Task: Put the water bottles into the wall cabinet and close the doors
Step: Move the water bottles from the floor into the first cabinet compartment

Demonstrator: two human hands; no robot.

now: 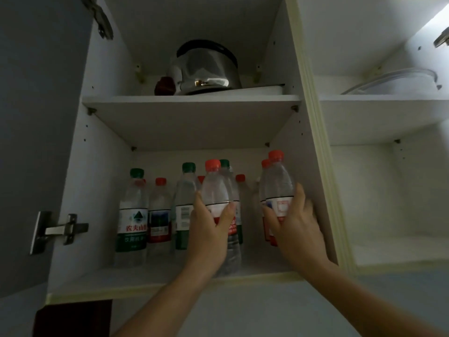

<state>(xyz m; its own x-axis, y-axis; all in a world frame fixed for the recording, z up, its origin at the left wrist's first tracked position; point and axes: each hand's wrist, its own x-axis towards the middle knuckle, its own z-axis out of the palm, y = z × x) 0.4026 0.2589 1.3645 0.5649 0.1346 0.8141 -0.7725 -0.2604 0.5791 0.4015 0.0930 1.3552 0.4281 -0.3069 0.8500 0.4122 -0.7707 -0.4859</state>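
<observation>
Left hand (211, 227) grips red-capped bottle (215, 188) | right hand (295, 222) grips another bottle (278, 183)

Seven red-capped bottles (215, 190), three green-capped (133, 215)

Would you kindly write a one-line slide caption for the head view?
Left hand and right hand each set a red-capped bottle on the open wall cabinet's lower shelf.

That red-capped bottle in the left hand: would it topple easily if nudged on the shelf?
Probably yes. The red-capped bottle is tall and narrow, so a nudge near the cap could tip it. Neighbouring bottles stand close and might catch it. The left hand wraps its label, which likely gives better grip than bare plastic.
</observation>
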